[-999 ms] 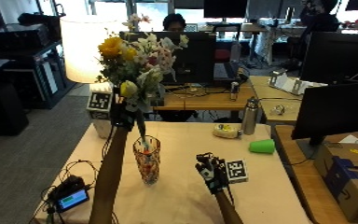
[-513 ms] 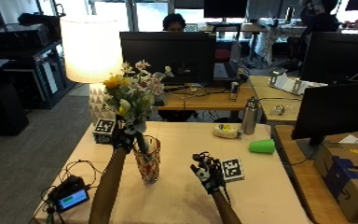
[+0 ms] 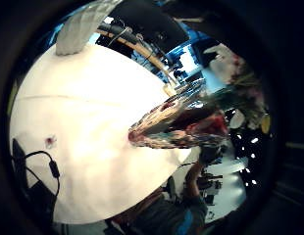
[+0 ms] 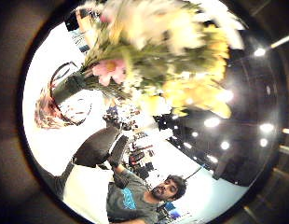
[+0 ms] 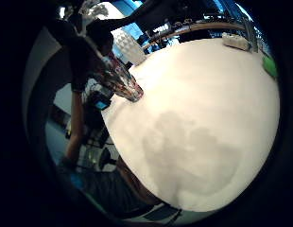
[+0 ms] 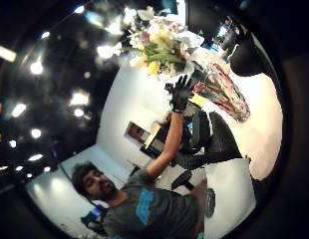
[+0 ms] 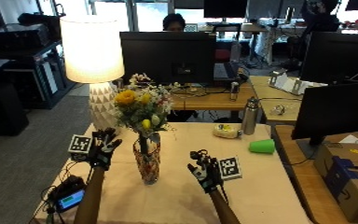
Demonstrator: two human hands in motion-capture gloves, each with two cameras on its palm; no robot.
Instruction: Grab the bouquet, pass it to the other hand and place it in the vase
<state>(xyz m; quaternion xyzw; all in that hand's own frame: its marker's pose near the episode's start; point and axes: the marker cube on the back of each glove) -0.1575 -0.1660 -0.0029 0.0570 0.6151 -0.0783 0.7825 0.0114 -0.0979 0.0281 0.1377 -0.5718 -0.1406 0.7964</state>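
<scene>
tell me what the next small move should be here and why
Probably just draw the left hand back to the table and rest. The bouquet already stands in the vase, stems down inside the glass, and the left hand is open beside it, holding nothing. The right hand hovers open, clear of the vase, so nothing seems left to place.

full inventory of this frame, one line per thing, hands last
bouquet: 1, yellow and white flowers, standing in the vase
vase: 1, reddish patterned glass, on the table between the hands
table: 1, cream top
lamp: 1, white shade, far left of the table
bottle: 1, metal, far right
cup: 1, green, on its side near the bottle
small device: 1, black with lit screen, near left corner
left hand: black glove, fingers spread, beside the vase, holding nothing
right hand: black glove, fingers spread, above the table
</scene>
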